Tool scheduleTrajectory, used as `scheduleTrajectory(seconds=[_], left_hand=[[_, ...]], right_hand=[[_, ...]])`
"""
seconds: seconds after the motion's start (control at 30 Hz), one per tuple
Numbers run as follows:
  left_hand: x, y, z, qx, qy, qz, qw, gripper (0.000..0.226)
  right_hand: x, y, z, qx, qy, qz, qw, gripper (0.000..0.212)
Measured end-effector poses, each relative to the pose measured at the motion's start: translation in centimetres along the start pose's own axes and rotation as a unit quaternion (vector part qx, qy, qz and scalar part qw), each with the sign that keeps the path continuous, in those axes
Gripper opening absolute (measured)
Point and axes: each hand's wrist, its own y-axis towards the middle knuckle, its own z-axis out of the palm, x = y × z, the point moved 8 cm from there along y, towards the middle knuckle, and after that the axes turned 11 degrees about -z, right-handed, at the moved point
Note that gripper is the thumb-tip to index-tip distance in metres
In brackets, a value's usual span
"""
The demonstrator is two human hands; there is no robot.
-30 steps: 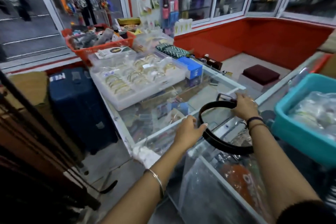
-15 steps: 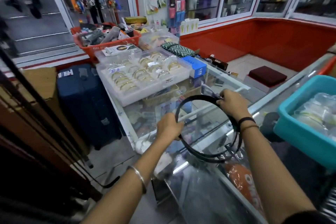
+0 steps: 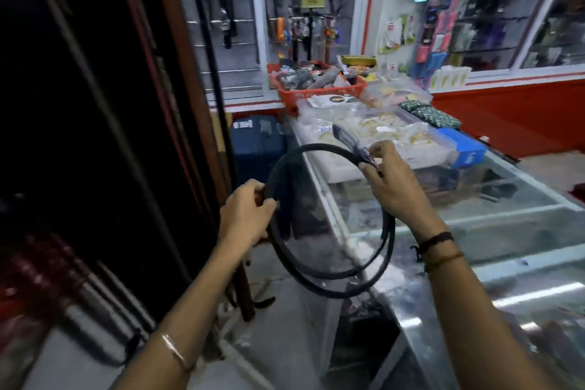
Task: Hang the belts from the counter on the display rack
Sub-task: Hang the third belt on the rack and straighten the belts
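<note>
A black belt (image 3: 319, 275) coiled in a loose double loop hangs in the air between my two hands, left of the glass counter (image 3: 506, 231). My left hand (image 3: 245, 215) grips the loop's left side. My right hand (image 3: 391, 182) pinches the upper right part near the buckle end (image 3: 348, 139), which sticks up to the left. The display rack (image 3: 104, 136) fills the left side, dark, with several long belts hanging down; its hooks are hidden in shadow.
On the counter stand a clear tray of bangles (image 3: 380, 133), a blue box (image 3: 465, 149) and an orange basket (image 3: 316, 85). A blue suitcase (image 3: 256, 146) sits on the floor between rack and counter. Glass wall cabinets with goods line the back.
The belt has been lifted off the counter and carried left. The view has swung left toward the rack, and the teal tub has left the frame.
</note>
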Motion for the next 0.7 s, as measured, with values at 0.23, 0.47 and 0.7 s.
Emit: scheduleTrajectory(seconds=[0.23, 0.47, 0.7], left_hand=[[3.8, -2.1, -12.7, -0.144, -0.076, 0.036, 0.986, 0.022], [3.4, -4.1, -21.8, -0.227, -0.120, 0.105, 0.961, 0.029], [-3.3, -5.1, -29.7, -0.199, -0.223, 0.216, 0.929, 0.038]], right_hand=[[12.5, 2.2, 3.6, -0.103, 0.132, -0.125, 0.978, 0.019], [22.7, 4.2, 2.7, -0.180, 0.277, -0.174, 0.927, 0.033], [30.3, 6.7, -0.9, -0.243, 0.300, -0.264, 0.884, 0.044]])
